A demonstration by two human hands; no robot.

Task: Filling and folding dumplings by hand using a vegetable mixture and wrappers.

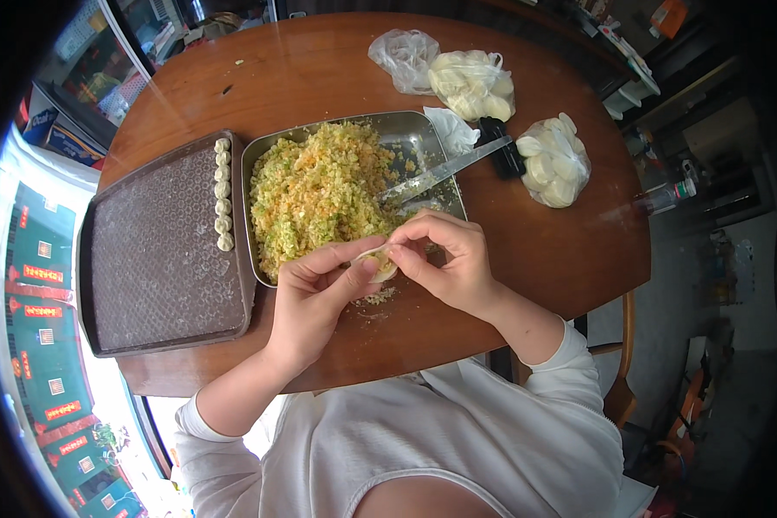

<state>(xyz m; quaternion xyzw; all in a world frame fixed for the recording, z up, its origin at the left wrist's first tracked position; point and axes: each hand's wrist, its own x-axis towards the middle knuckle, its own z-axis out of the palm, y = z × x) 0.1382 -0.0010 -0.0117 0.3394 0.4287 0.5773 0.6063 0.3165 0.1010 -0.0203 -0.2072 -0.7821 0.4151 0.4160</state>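
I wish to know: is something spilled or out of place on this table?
Yes: filling crumbs lie on the table near the left hand, outside the metal tray that holds the main heap. A small dark spot also shows beyond the brown tray; I cannot tell what it is.

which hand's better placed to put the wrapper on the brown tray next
Likely the left hand: it holds the wrapper and is nearer the brown tray; the right hand, at the wrapper's edge, is farther.
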